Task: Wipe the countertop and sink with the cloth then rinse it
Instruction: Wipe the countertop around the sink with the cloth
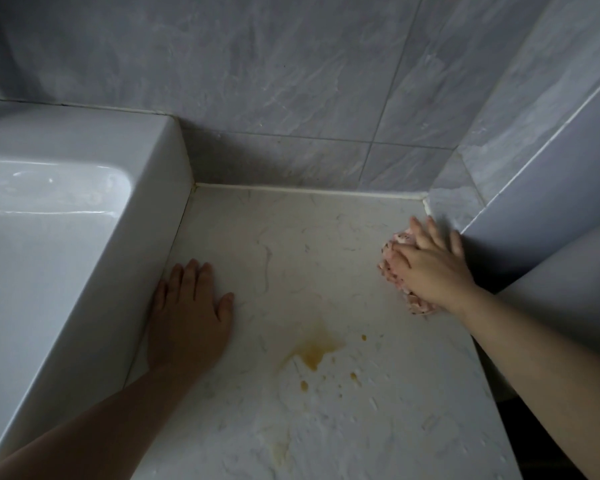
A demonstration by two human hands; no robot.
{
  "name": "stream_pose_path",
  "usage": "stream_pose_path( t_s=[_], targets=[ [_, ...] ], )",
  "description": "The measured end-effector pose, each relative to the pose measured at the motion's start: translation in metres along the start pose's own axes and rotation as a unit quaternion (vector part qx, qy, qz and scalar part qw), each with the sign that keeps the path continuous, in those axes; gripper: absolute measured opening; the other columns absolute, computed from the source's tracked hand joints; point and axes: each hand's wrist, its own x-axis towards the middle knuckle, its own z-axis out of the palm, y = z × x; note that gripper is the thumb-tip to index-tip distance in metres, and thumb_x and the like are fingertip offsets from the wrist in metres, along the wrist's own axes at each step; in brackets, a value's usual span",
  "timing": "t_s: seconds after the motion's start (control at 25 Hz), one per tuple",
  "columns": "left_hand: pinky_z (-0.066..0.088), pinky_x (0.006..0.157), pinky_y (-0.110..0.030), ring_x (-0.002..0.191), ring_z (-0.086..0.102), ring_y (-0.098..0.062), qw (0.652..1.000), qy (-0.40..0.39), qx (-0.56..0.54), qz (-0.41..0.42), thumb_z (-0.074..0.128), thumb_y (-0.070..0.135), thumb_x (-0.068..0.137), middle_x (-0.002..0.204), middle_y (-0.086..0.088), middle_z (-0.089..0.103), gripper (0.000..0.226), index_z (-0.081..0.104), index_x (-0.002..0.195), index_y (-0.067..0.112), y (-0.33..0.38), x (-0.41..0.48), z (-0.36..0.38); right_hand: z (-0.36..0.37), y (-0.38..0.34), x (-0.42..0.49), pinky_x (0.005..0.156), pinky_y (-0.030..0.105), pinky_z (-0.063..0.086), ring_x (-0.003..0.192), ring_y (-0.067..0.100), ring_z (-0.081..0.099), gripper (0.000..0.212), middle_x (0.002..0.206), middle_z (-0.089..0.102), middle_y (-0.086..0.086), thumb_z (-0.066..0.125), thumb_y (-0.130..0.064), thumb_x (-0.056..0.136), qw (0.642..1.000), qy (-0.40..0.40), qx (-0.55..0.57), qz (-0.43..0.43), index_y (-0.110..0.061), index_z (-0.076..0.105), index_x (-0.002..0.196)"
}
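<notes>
A white marbled countertop (pixel 291 258) fills the middle, with a yellow-brown stain (pixel 314 353) and small drops near its front. A white raised sink (pixel 59 216) stands at the left. My left hand (pixel 187 313) lies flat on the countertop right beside the sink's wall, fingers straight. My right hand (pixel 426 265) presses a crumpled pink speckled cloth (pixel 392 258) against the countertop near the right wall, fingers stretched over it. Most of the cloth is hidden under the hand.
Grey tiled walls (pixel 291 98) close off the back and the right side, meeting in a corner (pixel 426 199). The countertop's right edge (pixel 489 368) drops off beside a white rounded fixture (pixel 568 271).
</notes>
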Motion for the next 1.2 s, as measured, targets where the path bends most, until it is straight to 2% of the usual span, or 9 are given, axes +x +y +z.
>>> stream_pose_path(
  t_s=[0.12, 0.24, 0.28, 0.4, 0.52, 0.72, 0.92, 1.0, 1.2],
  targets=[
    [0.037, 0.098, -0.051, 0.116, 0.051, -0.042, 1.000, 0.008, -0.001, -0.002, 0.031, 0.040, 0.083, 0.125, -0.026, 0.056, 0.063, 0.056, 0.121, -0.004, 0.000, 0.000, 0.000, 0.005, 0.003, -0.002, 0.115, 0.038, 0.010, 0.145, 0.025, 0.010, 0.040, 0.159, 0.012, 0.004, 0.036, -0.039, 0.098, 0.997, 0.068, -0.029, -0.025, -0.027, 0.049, 0.134],
    [0.037, 0.098, -0.050, 0.117, 0.050, -0.042, 1.000, 0.009, -0.003, -0.003, 0.030, 0.041, 0.083, 0.125, -0.025, 0.056, 0.064, 0.055, 0.122, -0.004, 0.000, 0.000, 0.001, -0.001, 0.000, 0.016, 0.105, 0.032, 0.031, 0.130, 0.027, 0.041, 0.035, 0.142, 0.045, 0.012, 0.039, -0.024, 0.098, 0.976, -0.032, 0.212, 0.041, -0.007, 0.058, 0.122],
    [0.037, 0.099, -0.050, 0.118, 0.050, -0.042, 1.000, 0.009, -0.001, -0.003, 0.030, 0.041, 0.083, 0.126, -0.025, 0.056, 0.064, 0.055, 0.122, -0.003, -0.001, 0.000, 0.001, 0.004, -0.002, 0.021, 0.101, 0.033, 0.034, 0.123, 0.030, 0.047, 0.034, 0.134, 0.052, 0.015, 0.037, -0.021, 0.098, 0.966, -0.010, 0.252, 0.057, -0.004, 0.060, 0.117],
    [0.036, 0.099, -0.050, 0.119, 0.049, -0.041, 1.000, 0.007, 0.002, 0.001, 0.030, 0.042, 0.083, 0.127, -0.024, 0.055, 0.065, 0.055, 0.123, -0.003, -0.001, 0.000, 0.002, 0.031, -0.009, 0.020, 0.108, 0.040, 0.028, 0.132, 0.026, 0.035, 0.041, 0.141, 0.044, 0.009, 0.026, -0.030, 0.096, 0.978, 0.108, 0.169, 0.053, -0.016, 0.052, 0.124],
    [0.036, 0.100, -0.050, 0.119, 0.049, -0.041, 1.000, 0.008, 0.001, -0.003, 0.030, 0.042, 0.083, 0.128, -0.024, 0.055, 0.065, 0.054, 0.123, -0.003, -0.001, 0.000, 0.002, 0.043, -0.017, -0.007, 0.115, 0.046, 0.012, 0.145, 0.022, 0.010, 0.051, 0.157, 0.018, 0.000, 0.012, -0.041, 0.096, 0.993, 0.061, 0.094, 0.046, -0.031, 0.029, 0.143],
    [0.035, 0.099, -0.050, 0.118, 0.050, -0.041, 1.000, 0.001, 0.005, -0.004, 0.030, 0.041, 0.083, 0.126, -0.024, 0.056, 0.065, 0.055, 0.123, -0.003, -0.001, 0.000, 0.001, 0.060, -0.029, -0.092, 0.105, 0.047, 0.025, 0.137, 0.025, 0.031, 0.058, 0.150, 0.037, 0.001, 0.022, -0.051, 0.087, 0.995, 0.056, 0.024, -0.080, -0.035, 0.037, 0.140],
    [0.037, 0.099, -0.049, 0.117, 0.051, -0.041, 1.000, 0.001, 0.010, 0.002, 0.030, 0.041, 0.083, 0.126, -0.024, 0.056, 0.064, 0.056, 0.122, -0.003, -0.001, 0.001, 0.000, 0.035, -0.008, 0.008, 0.117, 0.048, 0.002, 0.146, 0.020, -0.004, 0.053, 0.159, 0.003, -0.004, 0.010, -0.056, 0.092, 0.985, 0.023, 0.135, 0.102, -0.047, 0.009, 0.145],
    [0.037, 0.099, -0.050, 0.117, 0.051, -0.041, 1.000, 0.005, 0.008, 0.004, 0.030, 0.041, 0.083, 0.126, -0.025, 0.056, 0.064, 0.056, 0.122, -0.003, -0.001, 0.000, 0.000, 0.043, -0.022, -0.014, 0.116, 0.046, 0.005, 0.146, 0.019, 0.001, 0.055, 0.159, 0.008, -0.004, 0.008, -0.054, 0.092, 0.992, 0.040, 0.093, 0.070, -0.044, 0.015, 0.146],
    [0.033, 0.102, -0.049, 0.121, 0.048, -0.042, 1.000, -0.007, 0.016, 0.011, 0.025, 0.042, 0.085, 0.130, -0.026, 0.052, 0.067, 0.052, 0.126, -0.003, -0.002, -0.001, 0.001, 0.075, -0.045, -0.133, 0.100, 0.043, 0.028, 0.131, 0.028, 0.042, 0.052, 0.144, 0.045, 0.008, 0.018, -0.044, 0.095, 0.989, 0.093, 0.013, -0.116, -0.023, 0.039, 0.138]
  ],
)
